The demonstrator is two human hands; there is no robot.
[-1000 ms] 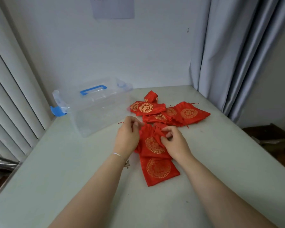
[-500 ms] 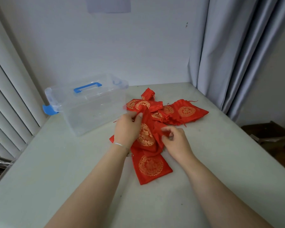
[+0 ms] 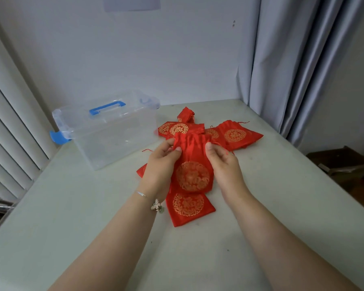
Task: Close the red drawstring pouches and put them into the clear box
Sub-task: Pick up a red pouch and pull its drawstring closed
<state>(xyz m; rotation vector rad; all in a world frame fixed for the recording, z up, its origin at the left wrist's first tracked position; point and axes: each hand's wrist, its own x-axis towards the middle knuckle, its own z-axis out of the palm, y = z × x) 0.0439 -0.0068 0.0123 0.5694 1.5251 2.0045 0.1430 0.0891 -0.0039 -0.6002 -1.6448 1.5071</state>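
Observation:
A red drawstring pouch (image 3: 192,171) with a gold round emblem is held up between both hands above the table. My left hand (image 3: 160,164) pinches its gathered top on the left side. My right hand (image 3: 224,164) holds its right side, the thumb against the neck. Another red pouch (image 3: 188,208) lies flat on the table just below it. Several more red pouches (image 3: 233,135) lie in a heap behind. The clear box (image 3: 114,133) with blue handle and clips stands open at the back left, with nothing visible inside.
The pale table (image 3: 72,217) runs to a white wall at the back. Grey curtains (image 3: 292,59) hang on the right and white blinds (image 3: 8,122) on the left. A dark box (image 3: 340,160) sits on the floor at the right.
Both hands have lifted the top pouch off the pile and turned it upright, emblem facing me. Its mouth is now gathered between my fingers.

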